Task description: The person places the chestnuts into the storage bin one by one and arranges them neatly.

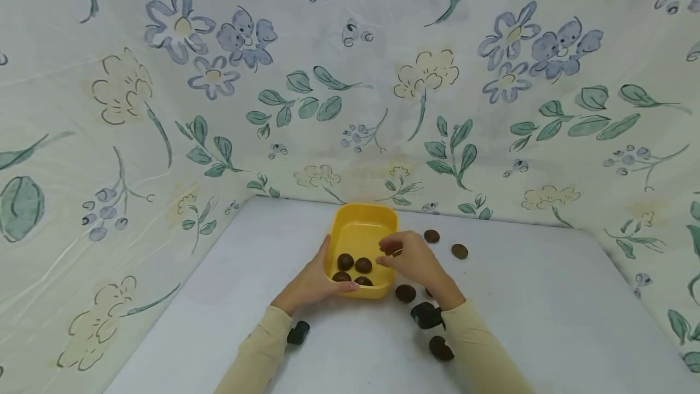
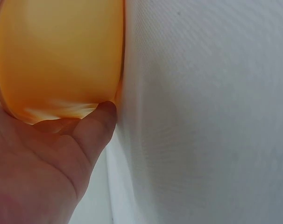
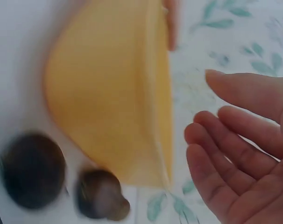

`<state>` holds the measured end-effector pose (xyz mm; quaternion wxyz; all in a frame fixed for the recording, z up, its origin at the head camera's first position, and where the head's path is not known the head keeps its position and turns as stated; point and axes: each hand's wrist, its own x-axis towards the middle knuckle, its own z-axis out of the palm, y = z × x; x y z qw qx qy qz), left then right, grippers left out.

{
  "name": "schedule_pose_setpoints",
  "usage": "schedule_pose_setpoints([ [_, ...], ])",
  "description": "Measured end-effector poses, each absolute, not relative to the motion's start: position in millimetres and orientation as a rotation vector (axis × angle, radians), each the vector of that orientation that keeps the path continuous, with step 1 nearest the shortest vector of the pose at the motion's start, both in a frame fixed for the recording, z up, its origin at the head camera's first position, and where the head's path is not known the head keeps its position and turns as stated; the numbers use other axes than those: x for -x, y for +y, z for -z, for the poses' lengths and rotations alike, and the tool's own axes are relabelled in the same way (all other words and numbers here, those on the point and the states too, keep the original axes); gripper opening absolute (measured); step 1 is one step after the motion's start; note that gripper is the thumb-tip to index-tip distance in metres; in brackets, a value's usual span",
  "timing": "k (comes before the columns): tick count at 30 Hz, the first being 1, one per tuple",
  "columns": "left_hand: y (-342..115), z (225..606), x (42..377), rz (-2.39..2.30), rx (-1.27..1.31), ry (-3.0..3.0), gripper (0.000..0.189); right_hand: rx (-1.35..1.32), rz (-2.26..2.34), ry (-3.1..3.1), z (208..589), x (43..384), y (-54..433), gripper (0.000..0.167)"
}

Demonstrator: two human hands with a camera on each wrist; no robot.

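A yellow rectangular tub (image 1: 363,214) stands on the white table, several dark brown round pieces (image 1: 346,261) lying in its near end. My left hand (image 1: 313,281) holds the tub at its near left corner, the thumb along the near wall and fingers on the left side. In the left wrist view the thumb (image 2: 97,126) presses on the yellow wall. Over the tub's right rim hovers my right hand (image 1: 412,257), its fingers loosely bent. The right wrist view shows this hand with nothing between thumb and fingers.
More brown round pieces lie on the white table (image 1: 525,297) right of the tub: one piece (image 1: 432,236) farther back, another piece (image 1: 406,293) by the near right corner, another piece (image 1: 440,348) beside the right sleeve. A floral sheet (image 1: 350,90) hangs behind the table.
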<state>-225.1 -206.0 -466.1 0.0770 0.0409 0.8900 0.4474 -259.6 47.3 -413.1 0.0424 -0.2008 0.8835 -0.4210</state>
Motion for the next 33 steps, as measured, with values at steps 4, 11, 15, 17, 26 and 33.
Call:
schedule_pose_setpoints([
  [4, -205.5, 466.1, 225.6, -1.337, -0.127, 2.668, 0.139, 0.562, 1.453, 2.742, 406.9, 264.0, 76.1, 0.028],
  [11, -203.2, 464.6, 224.9, -1.342, -0.105, 2.658, 0.139, 0.482, 1.584, 2.848, 410.8, 273.1, 130.6, 0.029],
  [15, -202.1, 463.5, 223.8, -1.334, -0.089, 2.659, 0.140, 0.357, 1.612, 2.918, 419.3, 277.7, 156.9, 0.031],
  [17, -201.9, 462.6, 223.4, -1.338, -0.088, 2.659, 0.140, 0.279, 1.620, 2.937, 423.5, 280.3, 167.5, 0.033],
  [26, -201.9, 462.0, 224.4, -1.313, -0.100, 2.675, 0.140, 0.050, 1.618, 2.934, 442.5, 294.1, 194.2, 0.041],
  [33, -202.4, 465.4, 226.7, -1.326, -0.114, 2.677, 0.141, -0.119, 1.543, 2.892, 454.9, 300.7, 198.8, 0.045],
])
